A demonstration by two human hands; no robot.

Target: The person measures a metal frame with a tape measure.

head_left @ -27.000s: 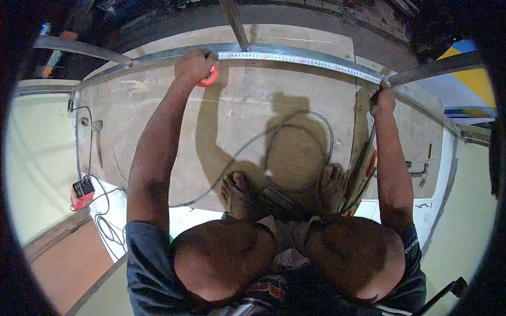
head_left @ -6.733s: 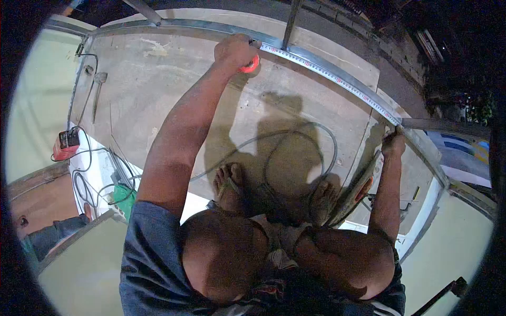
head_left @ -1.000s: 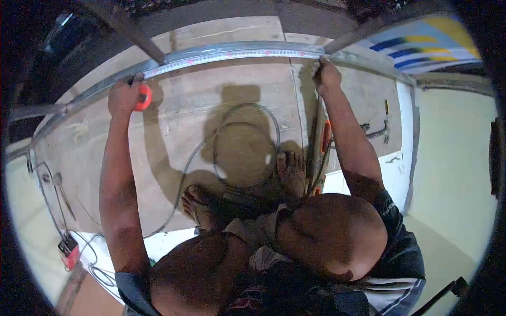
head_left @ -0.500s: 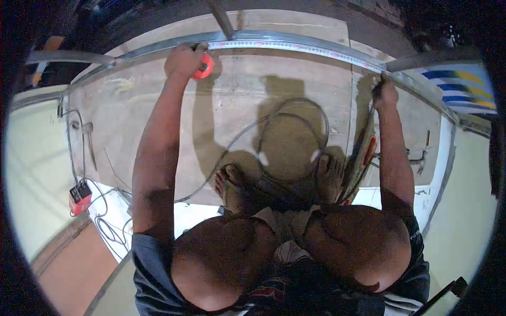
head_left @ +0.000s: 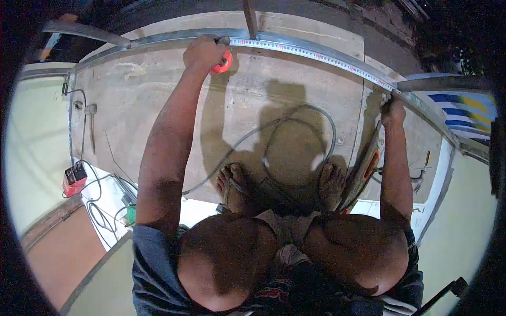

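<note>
My left hand (head_left: 205, 54) is closed around a red tape measure (head_left: 223, 62) at the upper left of the centre. The white tape blade (head_left: 316, 55) is drawn out to the right along a long metal bar (head_left: 295, 43). At the right end of the blade, my right hand (head_left: 393, 110) is closed against the bar with its fingers pinched; the blade's tip is hard to make out there. A crossing metal bar (head_left: 250, 20) meets the long one near the tape's left part.
A grey cable (head_left: 332, 126) loops over the wooden board (head_left: 158, 95) by my feet. A hammer (head_left: 91, 113) lies at the left, near a red and black device (head_left: 75, 178). An orange and grey long tool (head_left: 371, 164) lies beside my right forearm.
The whole view has shifted slightly, so bars, hands and board appear a little further right. Both hands keep their places at the tape. A green object now shows at the lower left.
</note>
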